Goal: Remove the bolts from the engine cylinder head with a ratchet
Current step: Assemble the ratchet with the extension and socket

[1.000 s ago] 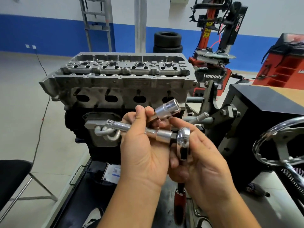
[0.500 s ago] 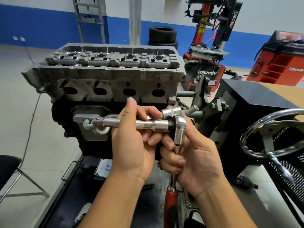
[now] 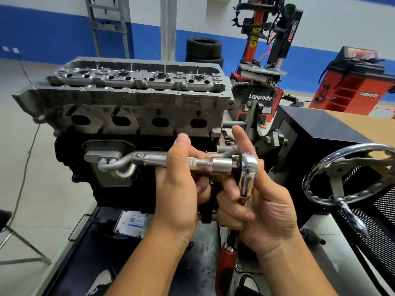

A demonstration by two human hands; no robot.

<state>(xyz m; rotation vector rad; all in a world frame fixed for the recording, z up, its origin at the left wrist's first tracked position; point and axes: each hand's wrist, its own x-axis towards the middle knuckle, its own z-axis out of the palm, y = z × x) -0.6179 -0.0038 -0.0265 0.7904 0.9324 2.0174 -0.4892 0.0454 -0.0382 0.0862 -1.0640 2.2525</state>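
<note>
The grey aluminium cylinder head [image 3: 136,97] sits on top of a dark engine block [image 3: 72,159] on a stand. In front of it I hold a chrome ratchet [image 3: 248,174] with a red handle that hangs down. A chrome extension bar [image 3: 188,162] is plugged sideways into the ratchet's head and points left. My left hand [image 3: 177,189] grips the extension bar, thumb up. My right hand [image 3: 260,201] holds the ratchet just below its head, index finger and thumb stretched out. Bolts in the head are too small to make out.
A chrome handwheel [image 3: 346,167] and a black box of the stand are at the right. Behind stand a red tyre changer [image 3: 263,97], a red cabinet [image 3: 352,86], stacked tyres [image 3: 204,49] and a ladder. A black chair [image 3: 8,227] is at the lower left.
The extension bar has been seated into the ratchet's head and now lies level. The loose socket seen above my fingers is out of sight. My right index finger has straightened.
</note>
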